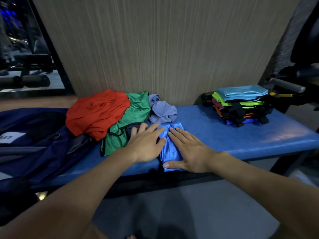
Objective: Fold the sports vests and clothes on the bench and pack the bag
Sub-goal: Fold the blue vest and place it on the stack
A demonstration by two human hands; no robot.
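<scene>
Both hands, left and right, pressed flat, fingers straight, on folded blue vest; folded stack done, unfolded pile and bag packing remained.

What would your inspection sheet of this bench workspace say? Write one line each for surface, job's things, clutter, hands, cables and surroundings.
Surface: blue bench, padded.
Job's things: folded blue vest at front edge; folded stack at right; unfolded red garment, green vest, lilac cloth; navy bag at left.
Clutter: nothing seen.
Hands: left hand and right hand press flat on the blue vest.
Cables: nothing seen.
Surroundings: panelled wall; gym machine at right.
</scene>
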